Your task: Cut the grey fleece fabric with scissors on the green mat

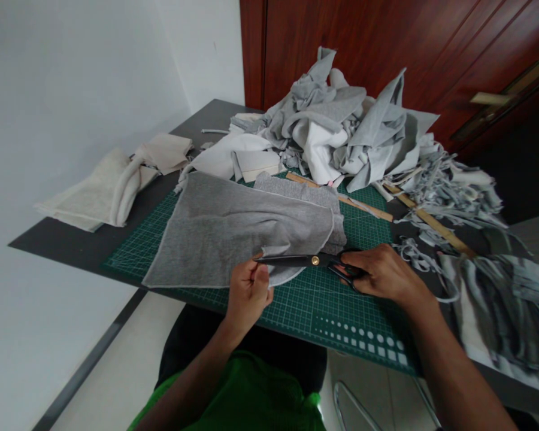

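A grey fabric piece (206,227) with pale edges lies across the green cutting mat (291,311). My left hand (250,290) pinches its near edge, where the cloth bunches up. Black scissors (291,260) with a brass pivot are held by the handles in my right hand (379,270). Their blades point left over the cloth and look closed, with the tip by my left fingers. Beneath the far right side of this piece, another grey fabric piece (336,230) pokes out.
A big heap of grey and white cloth (323,126) stands at the back. Thin scraps (458,185) pile up at right, near a wooden ruler (431,221). Another wooden strip (368,208) crosses the mat. Folded cream cloth (112,185) lies left; stacked fabric (507,311) sits right.
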`<state>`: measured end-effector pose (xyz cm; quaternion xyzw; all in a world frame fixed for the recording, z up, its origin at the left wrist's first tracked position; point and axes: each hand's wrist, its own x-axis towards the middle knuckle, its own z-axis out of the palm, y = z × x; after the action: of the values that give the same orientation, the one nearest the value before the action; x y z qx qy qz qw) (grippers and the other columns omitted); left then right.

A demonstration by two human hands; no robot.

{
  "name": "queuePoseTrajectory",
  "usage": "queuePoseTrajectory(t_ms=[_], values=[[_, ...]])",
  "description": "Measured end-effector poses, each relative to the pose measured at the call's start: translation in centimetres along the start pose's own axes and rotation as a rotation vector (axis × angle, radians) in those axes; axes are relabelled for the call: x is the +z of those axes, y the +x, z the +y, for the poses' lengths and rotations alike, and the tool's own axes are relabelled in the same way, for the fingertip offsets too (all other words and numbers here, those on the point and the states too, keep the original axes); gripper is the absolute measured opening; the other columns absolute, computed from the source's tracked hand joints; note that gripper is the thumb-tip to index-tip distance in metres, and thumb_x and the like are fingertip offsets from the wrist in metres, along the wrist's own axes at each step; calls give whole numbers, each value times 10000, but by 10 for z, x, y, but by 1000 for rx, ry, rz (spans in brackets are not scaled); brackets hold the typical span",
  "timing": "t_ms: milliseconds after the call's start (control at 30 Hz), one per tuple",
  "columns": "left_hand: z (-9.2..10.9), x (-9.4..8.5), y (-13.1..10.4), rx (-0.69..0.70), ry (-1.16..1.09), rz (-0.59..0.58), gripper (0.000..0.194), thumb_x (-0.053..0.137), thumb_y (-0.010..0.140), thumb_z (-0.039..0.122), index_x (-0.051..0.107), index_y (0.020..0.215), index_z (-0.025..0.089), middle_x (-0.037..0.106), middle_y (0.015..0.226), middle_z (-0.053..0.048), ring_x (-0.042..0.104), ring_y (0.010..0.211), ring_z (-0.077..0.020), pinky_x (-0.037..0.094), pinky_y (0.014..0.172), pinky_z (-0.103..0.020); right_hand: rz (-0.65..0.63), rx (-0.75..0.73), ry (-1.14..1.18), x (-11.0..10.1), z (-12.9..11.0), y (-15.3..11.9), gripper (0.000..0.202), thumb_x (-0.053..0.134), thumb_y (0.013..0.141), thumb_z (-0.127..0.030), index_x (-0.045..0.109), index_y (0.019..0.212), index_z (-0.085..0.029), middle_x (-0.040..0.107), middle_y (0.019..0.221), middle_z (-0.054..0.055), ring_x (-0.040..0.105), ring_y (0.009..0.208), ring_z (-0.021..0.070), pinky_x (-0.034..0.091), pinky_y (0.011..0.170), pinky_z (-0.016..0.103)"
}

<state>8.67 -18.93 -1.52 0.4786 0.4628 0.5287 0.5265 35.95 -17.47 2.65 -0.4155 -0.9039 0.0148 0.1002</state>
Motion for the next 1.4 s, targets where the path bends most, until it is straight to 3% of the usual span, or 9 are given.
queuePoseTrajectory(t_ms=[400, 733, 1000, 1400], values=[[-5, -2, -1, 35, -29, -41, 552, 561, 836, 678, 427, 608, 193, 311, 388, 108, 313, 257, -24, 253, 264, -129, 151, 95, 55, 0, 6, -2, 127, 630, 761, -256, 544, 691, -195, 539, 536, -49, 476, 456, 83, 290, 489, 217], [-2, -1, 0, 56, -9, -67, 569, 557, 844, 667, 411, 565, 194, 369, 339, 80, 329, 252, -36, 228, 282, -140, 35, 39, 118, 0, -2, 2, 52, 573, 703, -154, 552, 696, -201, 542, 567, -54, 473, 488, 84, 288, 518, 232], [3, 0, 0, -7, 16, -72, 543, 586, 823, 627, 420, 538, 196, 369, 330, 74, 320, 257, -44, 209, 287, -156, -7, 45, 101, -1, -2, 2, 76, 548, 706, -131, 547, 698, -207, 561, 593, -40, 481, 514, 99, 274, 539, 254], [-1, -2, 0, 67, 5, -117, 544, 559, 837, 662, 464, 592, 187, 380, 338, 74, 317, 263, -44, 223, 296, -158, -55, 32, 128, -6, -2, 0, 129, 503, 662, -104, 555, 714, -212, 567, 612, -40, 480, 528, 102, 277, 549, 253]])
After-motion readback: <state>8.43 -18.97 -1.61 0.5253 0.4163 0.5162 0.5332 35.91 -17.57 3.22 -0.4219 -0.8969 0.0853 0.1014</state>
